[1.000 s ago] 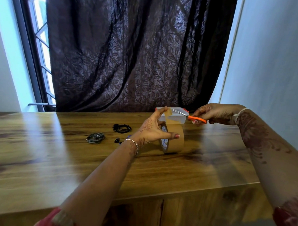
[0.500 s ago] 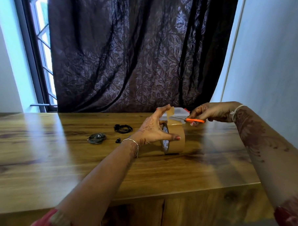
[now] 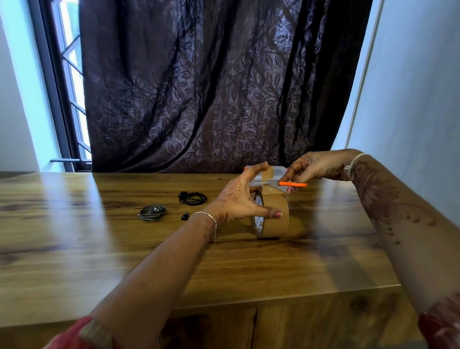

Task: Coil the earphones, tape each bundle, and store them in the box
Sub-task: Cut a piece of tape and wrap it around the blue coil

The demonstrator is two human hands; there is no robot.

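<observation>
Behind tape roll (image 3: 273,218), clear box (image 3: 277,171), contents unseen, grey earphones (image 3: 152,212), black earphones (image 3: 192,198) outside

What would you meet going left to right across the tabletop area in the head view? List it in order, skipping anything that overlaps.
Grey earphone coil → black earphone coil → tape roll → right hand.

The box (image 3: 278,172) sits mostly hidden behind the left hand (image 3: 238,201).
</observation>
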